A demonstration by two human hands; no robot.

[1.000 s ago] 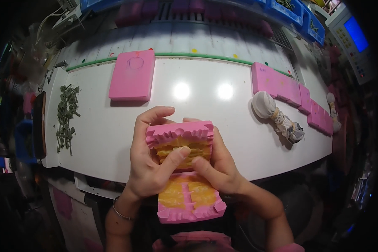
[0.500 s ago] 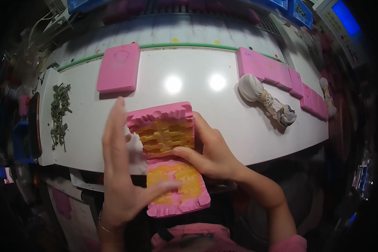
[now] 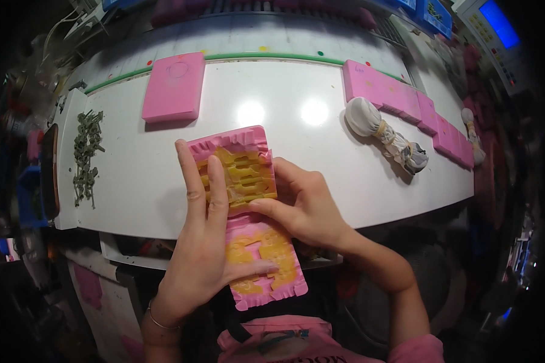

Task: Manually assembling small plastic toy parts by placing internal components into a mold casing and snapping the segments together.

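A pink rubber mould (image 3: pixel 251 136) lies spread apart in two halves, with yellow-lined hollows facing me. My right hand (image 3: pixel 309 206) grips its right side near the fold, thumb on the inner face and fingers behind. Across the left side stretches my left hand (image 3: pixel 203 242), its fingers spread. Its index and middle fingers point up over the upper half, and the thumb reaches over the lower half. Whether those fingers press on the mould or only hover, I cannot tell. The hand hides part of the mould's left edge.
On the white table (image 3: pixel 133 181) a closed pink mould (image 3: pixel 174 91) lies at the back left. Small grey-green branched pieces (image 3: pixel 88 154) are heaped at the left. A tied white cloth bundle (image 3: pixel 387 136) sits before a row of pink moulds (image 3: pixel 399 100) at the right.
My left hand has moved right, from beside the mould to over it. The mould has shifted slightly up and right in view, still gripped by my right hand.
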